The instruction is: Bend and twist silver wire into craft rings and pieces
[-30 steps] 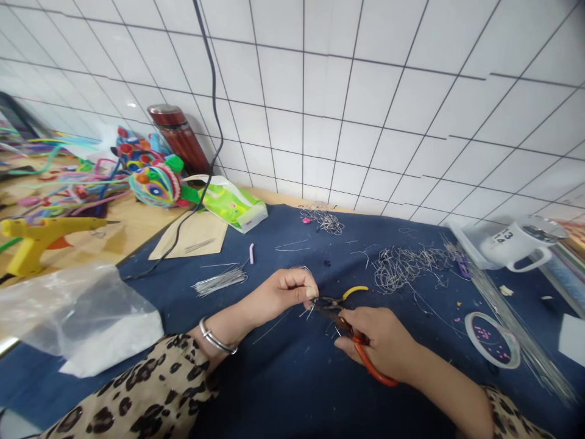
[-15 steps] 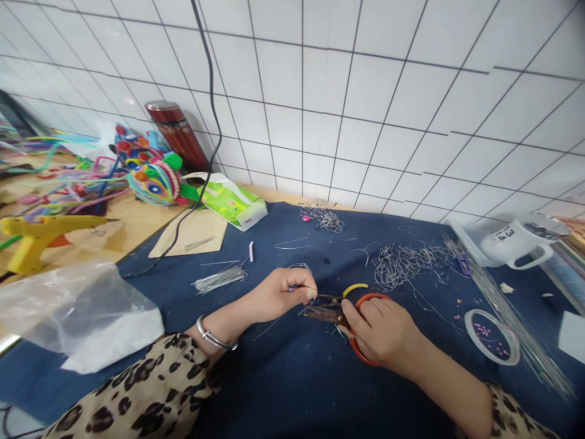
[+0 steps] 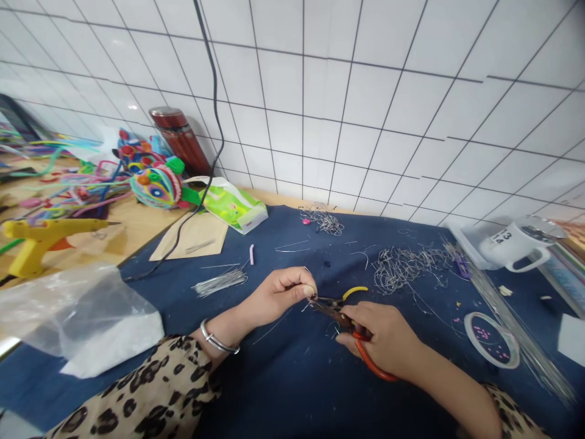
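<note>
My left hand (image 3: 280, 296) is closed, thumb and forefinger pinching a thin wire (image 3: 308, 306) whose loose end pokes out below the fingertips. In my right hand (image 3: 386, 335) is a pair of scissors (image 3: 375, 364) with orange-red handles. Their dark, worn blades point left and reach the wire just beside my left fingertips; the blades look nearly closed. Behind the scissors, pliers with a yellow handle (image 3: 355, 292) lie on the dark blue cloth (image 3: 292, 390), partly hidden. Small wire scraps (image 3: 333, 330) lie under the blades.
Left of my hands lie a bundle of straight wires (image 3: 220, 281) and a plastic bag (image 3: 114, 341). A yellow glue gun (image 3: 34, 238) is farther left. Tangled wire (image 3: 402, 268), a round dish rim (image 3: 470, 326) with pink beads, long wires (image 3: 516, 323) and a white mug (image 3: 516, 247) are at right.
The scissor blades have come together and swung to angle up toward my left fingertips. The orange handles have dropped lower in my right hand. My left hand keeps its pinch.
</note>
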{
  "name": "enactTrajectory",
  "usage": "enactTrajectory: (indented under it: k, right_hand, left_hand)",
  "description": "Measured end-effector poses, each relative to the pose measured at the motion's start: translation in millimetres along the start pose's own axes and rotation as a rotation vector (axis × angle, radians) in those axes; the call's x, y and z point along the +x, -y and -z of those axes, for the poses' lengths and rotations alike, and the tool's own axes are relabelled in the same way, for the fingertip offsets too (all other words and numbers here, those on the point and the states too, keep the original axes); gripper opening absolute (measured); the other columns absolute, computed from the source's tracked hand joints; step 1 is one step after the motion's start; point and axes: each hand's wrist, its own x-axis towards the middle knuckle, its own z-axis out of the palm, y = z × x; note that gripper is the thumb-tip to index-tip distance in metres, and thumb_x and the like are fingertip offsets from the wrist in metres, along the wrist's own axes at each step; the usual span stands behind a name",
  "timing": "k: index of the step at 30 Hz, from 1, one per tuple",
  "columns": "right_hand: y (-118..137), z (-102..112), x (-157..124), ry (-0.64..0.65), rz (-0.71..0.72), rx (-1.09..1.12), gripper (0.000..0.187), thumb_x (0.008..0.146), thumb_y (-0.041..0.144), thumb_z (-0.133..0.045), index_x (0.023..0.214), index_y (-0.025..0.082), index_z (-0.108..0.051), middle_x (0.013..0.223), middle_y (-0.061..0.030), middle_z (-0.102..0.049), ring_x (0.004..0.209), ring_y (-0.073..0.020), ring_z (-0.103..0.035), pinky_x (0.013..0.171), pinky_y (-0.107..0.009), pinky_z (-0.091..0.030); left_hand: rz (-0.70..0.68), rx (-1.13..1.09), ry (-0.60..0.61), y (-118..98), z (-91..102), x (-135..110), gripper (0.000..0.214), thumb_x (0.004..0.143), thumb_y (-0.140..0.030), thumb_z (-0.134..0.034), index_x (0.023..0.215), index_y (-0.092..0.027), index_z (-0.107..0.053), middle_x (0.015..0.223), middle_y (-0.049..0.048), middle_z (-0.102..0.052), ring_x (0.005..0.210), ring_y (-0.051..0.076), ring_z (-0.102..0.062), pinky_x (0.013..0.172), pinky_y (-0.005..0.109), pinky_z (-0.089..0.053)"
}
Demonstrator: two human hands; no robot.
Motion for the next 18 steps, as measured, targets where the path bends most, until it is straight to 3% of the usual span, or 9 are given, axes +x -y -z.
enactTrajectory:
  k: [4,7,12,15,18]
  right_hand:
    - [4,3,2,0.089,-0.077,0.111,0.023,0.076,0.041,-0.060,0.074,0.019,-0.057,0.061,0.0025,-0.050,0.053,-0.0086,-0.043,0.050,-0.019,-0.035]
    - [3,0,2,0.050,-0.057,0.111,0.024,0.077,0.042,-0.060,0.072,0.018,-0.056,0.060,0.0027,-0.049,0.052,-0.0083,-0.043,0.050,-0.019,-0.035]
    - [2,-8,-6,-0.162,0.185,-0.184,0.027,0.079,0.037,-0.056,0.096,0.016,-0.058,0.067,-0.0022,-0.055,0.057,-0.0124,-0.047,0.056,-0.026,-0.037]
    - [8,-7,-10,-0.193,0.375,-0.374,0.024,0.082,0.032,-0.050,0.099,0.017,-0.058,0.066,-0.0029,-0.054,0.060,-0.0144,-0.049,0.057,-0.028,-0.036]
    - [9,-4,-9,-0.232,0.390,-0.405,0.025,0.082,0.033,-0.050,0.099,0.017,-0.059,0.065,-0.0025,-0.054,0.060,-0.0142,-0.050,0.057,-0.028,-0.036]
  left_hand:
    - [-0.014,-0.006,-0.031,0,-1.9,0,0.021,0.084,-0.031,-0.053,0.078,-0.012,-0.060,0.073,0.0048,-0.059,0.070,0.014,-0.052,0.068,0.027,-0.041]
    - [-0.013,-0.037,-0.031,1,-3.8,-1,0.022,0.084,-0.032,-0.053,0.077,-0.012,-0.060,0.072,0.0048,-0.059,0.069,0.014,-0.052,0.068,0.027,-0.041]
    - [0.013,0.023,0.001,2,-7.0,-1,0.023,0.084,-0.032,-0.053,0.073,-0.012,-0.058,0.070,0.0032,-0.057,0.065,0.012,-0.050,0.064,0.024,-0.039]
    - [0.036,0.104,0.004,5,-6.7,1,0.024,0.084,-0.031,-0.053,0.070,-0.012,-0.058,0.068,0.0026,-0.056,0.065,0.012,-0.050,0.065,0.024,-0.039]
    - [0.044,0.050,-0.044,9,-3.9,3,0.023,0.084,-0.031,-0.053,0.071,-0.013,-0.057,0.068,0.0019,-0.056,0.065,0.012,-0.050,0.065,0.025,-0.039]
